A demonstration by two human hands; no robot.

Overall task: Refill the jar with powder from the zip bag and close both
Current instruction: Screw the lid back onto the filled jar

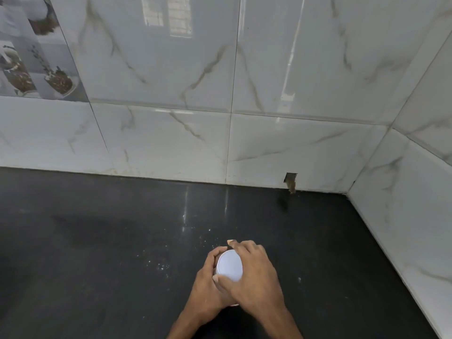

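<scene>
Your right fingers (247, 250) were curled over the far edge of the white lid (230, 265), with the thumb pressed against its near edge, so your right hand (256, 272) gripped the lid from above. Your left hand (208, 277) wrapped round the jar (234, 305) from the left side, its fingers closed about the body just under the lid. Most of the jar's body was hidden behind both hands, and only a pale sliver showed below them. The jar stood in the lower centre of the frame on the black counter (97, 241). Pale specks of powder (161, 266) lay scattered on the counter just left of the hands. Marbled wall tiles (171, 69) filled the upper frame, with a patterned tile (36, 57) at upper left.
</scene>
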